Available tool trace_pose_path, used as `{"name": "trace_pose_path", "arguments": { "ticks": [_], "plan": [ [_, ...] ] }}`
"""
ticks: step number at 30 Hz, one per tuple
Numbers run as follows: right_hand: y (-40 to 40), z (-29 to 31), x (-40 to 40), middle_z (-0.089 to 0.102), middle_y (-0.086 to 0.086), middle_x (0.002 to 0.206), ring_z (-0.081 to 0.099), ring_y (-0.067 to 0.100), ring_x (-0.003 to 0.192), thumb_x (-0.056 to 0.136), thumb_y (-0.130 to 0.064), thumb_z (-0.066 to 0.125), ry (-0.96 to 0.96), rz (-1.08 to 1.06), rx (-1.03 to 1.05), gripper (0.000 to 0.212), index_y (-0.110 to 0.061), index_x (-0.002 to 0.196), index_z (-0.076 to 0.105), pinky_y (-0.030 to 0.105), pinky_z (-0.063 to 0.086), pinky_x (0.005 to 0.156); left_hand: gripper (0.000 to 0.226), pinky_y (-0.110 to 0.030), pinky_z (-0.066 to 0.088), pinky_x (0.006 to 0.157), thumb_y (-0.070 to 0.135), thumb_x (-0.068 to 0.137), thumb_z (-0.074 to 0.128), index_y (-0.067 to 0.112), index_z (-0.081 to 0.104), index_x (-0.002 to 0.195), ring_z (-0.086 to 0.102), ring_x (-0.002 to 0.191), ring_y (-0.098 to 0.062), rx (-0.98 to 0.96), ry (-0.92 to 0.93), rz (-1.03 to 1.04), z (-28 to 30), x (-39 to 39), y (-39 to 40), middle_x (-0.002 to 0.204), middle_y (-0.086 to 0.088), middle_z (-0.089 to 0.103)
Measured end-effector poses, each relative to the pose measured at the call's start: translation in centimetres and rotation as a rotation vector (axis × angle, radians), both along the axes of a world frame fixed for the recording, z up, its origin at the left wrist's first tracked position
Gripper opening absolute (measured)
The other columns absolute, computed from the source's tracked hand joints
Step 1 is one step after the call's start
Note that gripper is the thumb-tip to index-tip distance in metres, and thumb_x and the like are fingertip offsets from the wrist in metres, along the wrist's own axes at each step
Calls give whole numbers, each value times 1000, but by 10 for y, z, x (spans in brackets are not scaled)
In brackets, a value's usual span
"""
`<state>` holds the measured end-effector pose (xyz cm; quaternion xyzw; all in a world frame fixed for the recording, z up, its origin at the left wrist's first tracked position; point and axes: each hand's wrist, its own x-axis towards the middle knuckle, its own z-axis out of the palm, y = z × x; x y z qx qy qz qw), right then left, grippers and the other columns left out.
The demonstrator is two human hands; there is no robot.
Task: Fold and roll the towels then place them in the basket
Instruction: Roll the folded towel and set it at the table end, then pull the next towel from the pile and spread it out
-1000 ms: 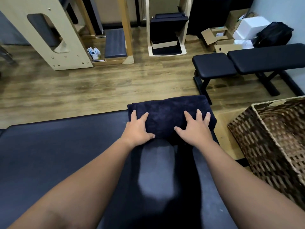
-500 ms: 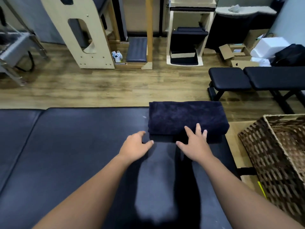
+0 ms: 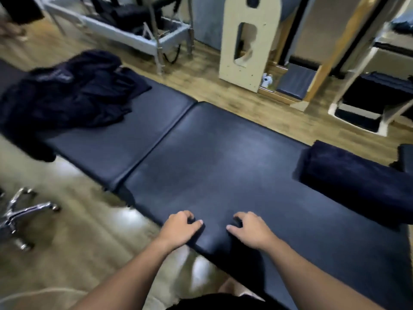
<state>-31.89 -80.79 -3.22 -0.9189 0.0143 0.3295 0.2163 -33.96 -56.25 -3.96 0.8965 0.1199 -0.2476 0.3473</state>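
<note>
On the bench [image 3: 223, 166], both hands [image 3: 181, 229] have left the rolled towel [image 3: 357, 184], fingers curled, holding nothing

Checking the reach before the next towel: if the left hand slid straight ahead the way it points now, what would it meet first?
Probably nothing soon. The left hand points across bare black padding; the rolled towel lies off right, the unfolded towel pile off left. Depth is hard to judge.

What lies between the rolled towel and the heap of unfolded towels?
In the head view, only bare black padded table with one cushion seam separates the rolled towel from the heap of unfolded towels.
</note>
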Motion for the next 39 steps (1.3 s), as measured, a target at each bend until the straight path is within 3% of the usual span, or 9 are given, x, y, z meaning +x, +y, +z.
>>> {"name": "trace_pose_path", "arguments": {
  "ticks": [6,10,14,17,20,25,29,34,39],
  "plan": [
    [106,2,-43,65,-10,92,63,12,92,89,-57,66,130,271,77,37,-25,106,68,22,43,70,55,-31,42,62,66,71,58,13,66,81,59,65,-15,-106,117,245,-15,-108,97,64,8,61],
    [161,-9,-64,65,-7,129,60,12,118,88,-61,64,221,459,80,61,-25,137,61,26,46,97,53,-29,41,61,62,75,60,11,65,89,56,63,-12,-168,151,372,-19,-168,137,67,2,60],
    [208,-14,-70,54,-1,148,52,14,134,84,-68,62,295,598,30,77,-27,148,51,25,41,101,67,-29,49,83,65,72,61,15,65,116,65,88,-15,-219,160,555,-26,-215,171,99,-5,73],
    [235,-17,-63,51,-1,151,49,15,136,81,-70,61,313,654,37,82,-26,149,49,28,39,109,57,-27,40,65,57,82,65,8,65,111,54,66,-7,-250,162,625,-25,-229,187,76,5,63],
    [260,-19,-49,51,-1,151,48,15,137,87,-64,63,315,692,55,76,-26,151,48,26,37,108,58,-30,33,60,58,80,64,3,63,99,44,53,-7,-263,180,713,-29,-231,204,57,12,46],
    [302,-29,-11,53,-1,149,51,15,134,71,-78,61,303,748,80,92,-32,150,48,33,42,110,73,-26,45,71,65,77,60,8,65,121,70,97,-17,-230,157,706,-29,-200,235,96,-8,73],
    [345,-27,30,51,-4,151,48,15,138,83,-69,61,262,857,105,82,-28,152,45,31,41,109,57,-23,47,77,54,92,63,12,62,130,65,91,-10,-167,165,685,-12,-157,267,106,1,70],
    [391,-15,73,51,-2,151,49,14,136,88,-65,63,269,901,167,76,-27,152,45,29,42,107,68,-28,45,76,66,82,60,18,62,130,67,109,-22,-118,171,725,0,-119,306,120,-11,70],
    [441,-11,106,45,-6,155,43,13,141,87,-65,64,251,884,219,74,-31,151,46,29,37,111,63,-22,44,78,57,90,63,13,58,135,66,101,-15,-157,170,731,-2,-90,350,117,-7,70]
  ]
}}
